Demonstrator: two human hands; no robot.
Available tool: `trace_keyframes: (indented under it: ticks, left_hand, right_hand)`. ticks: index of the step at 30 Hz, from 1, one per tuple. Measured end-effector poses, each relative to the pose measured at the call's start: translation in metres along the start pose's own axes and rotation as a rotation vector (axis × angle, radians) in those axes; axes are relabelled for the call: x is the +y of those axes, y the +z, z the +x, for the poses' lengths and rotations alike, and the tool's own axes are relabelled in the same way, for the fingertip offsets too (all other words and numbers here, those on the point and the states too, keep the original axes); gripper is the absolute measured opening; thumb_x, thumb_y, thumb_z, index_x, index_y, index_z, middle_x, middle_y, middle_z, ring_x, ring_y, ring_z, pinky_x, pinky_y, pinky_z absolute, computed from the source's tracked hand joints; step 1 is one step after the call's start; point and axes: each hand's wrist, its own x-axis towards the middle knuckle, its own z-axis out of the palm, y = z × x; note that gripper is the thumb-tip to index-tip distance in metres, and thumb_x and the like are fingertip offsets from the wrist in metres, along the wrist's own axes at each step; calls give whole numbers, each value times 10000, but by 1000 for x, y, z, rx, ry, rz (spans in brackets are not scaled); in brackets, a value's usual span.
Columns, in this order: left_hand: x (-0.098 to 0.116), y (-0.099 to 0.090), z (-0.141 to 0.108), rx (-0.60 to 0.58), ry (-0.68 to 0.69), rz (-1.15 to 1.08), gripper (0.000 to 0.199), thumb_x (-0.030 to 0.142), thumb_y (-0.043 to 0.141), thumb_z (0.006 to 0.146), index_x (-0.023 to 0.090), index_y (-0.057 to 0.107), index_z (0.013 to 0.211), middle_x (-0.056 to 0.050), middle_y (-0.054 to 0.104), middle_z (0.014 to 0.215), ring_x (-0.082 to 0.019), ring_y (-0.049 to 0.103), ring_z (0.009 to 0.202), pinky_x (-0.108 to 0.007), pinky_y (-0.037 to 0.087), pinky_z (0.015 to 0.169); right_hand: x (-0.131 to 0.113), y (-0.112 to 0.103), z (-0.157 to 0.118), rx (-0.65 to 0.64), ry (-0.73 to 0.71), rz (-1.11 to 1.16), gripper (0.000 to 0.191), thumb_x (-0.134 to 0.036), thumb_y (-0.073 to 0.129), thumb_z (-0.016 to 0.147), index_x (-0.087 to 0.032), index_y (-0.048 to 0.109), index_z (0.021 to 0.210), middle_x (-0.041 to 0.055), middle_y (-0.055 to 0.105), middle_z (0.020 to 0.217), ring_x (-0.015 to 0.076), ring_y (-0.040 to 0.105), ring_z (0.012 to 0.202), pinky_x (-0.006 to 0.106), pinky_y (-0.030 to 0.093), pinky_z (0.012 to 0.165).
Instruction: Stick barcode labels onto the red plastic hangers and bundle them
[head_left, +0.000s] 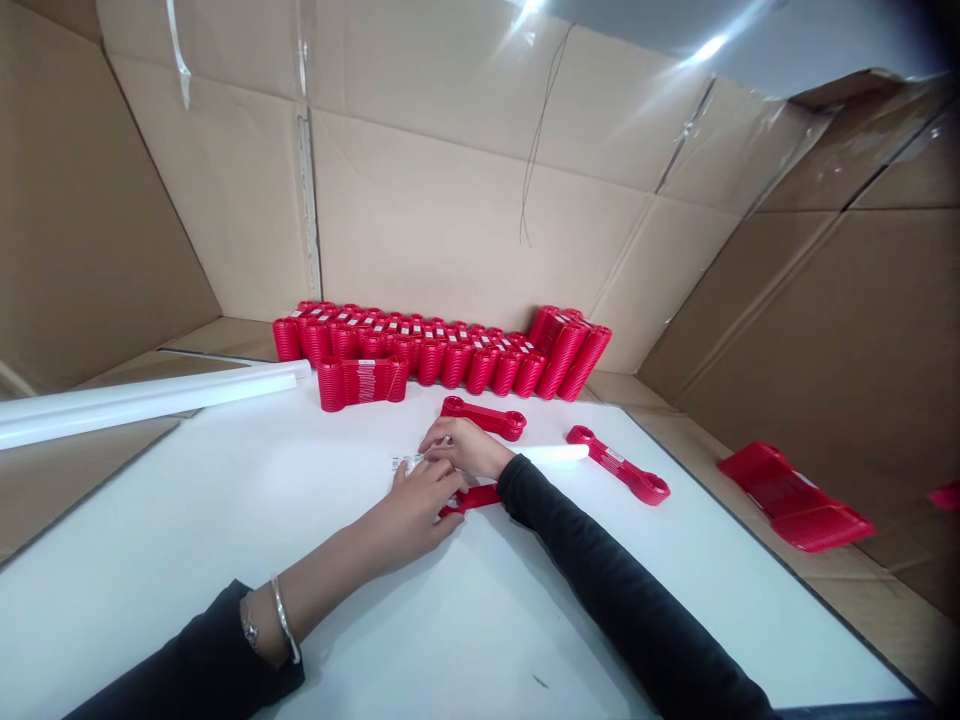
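My left hand (421, 505) rests at the middle of the white table, its fingers around the left end of a red bone-shaped piece (480, 497). My right hand (466, 447) is just above and beyond it, fingers bent together at a small printed white label strip (405, 464). What its fingertips pinch is too small to tell. A white roll (555, 454) lies behind my right wrist. Close beyond my hands lies a small red stack (484, 417), and another with a white label (619, 466) is to the right.
Long rows of red stacks (431, 362) stand against the cardboard wall (465, 200). A banded red stack (363, 383) is before them. White tubes (150, 400) lie at the left. Another red stack (796, 497) is beyond the table's right edge.
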Motion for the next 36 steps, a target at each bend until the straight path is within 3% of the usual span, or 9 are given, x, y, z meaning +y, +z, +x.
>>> trace_keyframes:
  ticks: [9,14,17,19,24,29,36]
  left_hand:
    - [4,-1,0,-13,-31,25,159,290,462,861,236,534,992,-69,549,1134,-269,448,1108,-592,254,989]
    - [8,2,-1,31,-50,136,124,258,460,857,226,534,952,-33,567,1009,-234,522,967,-599,194,996]
    - [8,5,0,45,-35,139,121,238,471,848,215,542,943,-38,550,986,-225,530,935,-515,290,949]
    - [8,6,1,34,-33,109,125,241,478,845,212,546,946,-42,538,980,-225,530,920,-458,348,888]
    - [10,7,0,29,-36,79,136,253,486,846,212,552,957,-42,525,958,-227,525,911,-415,365,847]
    - [12,8,-1,33,-39,83,140,257,476,849,209,549,958,-45,526,954,-227,522,895,-414,363,838]
    - [11,10,-1,29,-37,92,137,270,473,849,206,551,941,-47,524,950,-231,521,894,-422,362,835]
  right_hand:
    - [-8,-10,-7,22,-40,70,89,-189,606,762,-172,687,730,40,615,876,157,584,855,282,456,820]
    - [-13,-26,-37,393,156,132,150,-302,623,747,-169,688,770,48,633,874,177,587,838,306,446,805]
    - [-9,-24,-67,604,338,157,227,-399,636,720,-178,686,730,63,643,891,221,589,897,342,445,821]
    - [-4,-17,-85,710,431,152,247,-429,651,692,-185,688,704,81,625,1008,247,579,971,360,443,844]
    - [8,3,-104,697,541,269,256,-426,620,703,-181,689,674,107,526,1243,281,526,1111,362,467,835]
    - [8,10,-102,709,569,285,197,-362,626,698,-181,681,642,111,579,1174,282,407,1248,386,339,1016]
    - [8,16,-99,701,609,259,154,-300,605,719,-198,692,642,105,634,1057,276,398,1252,403,329,1031]
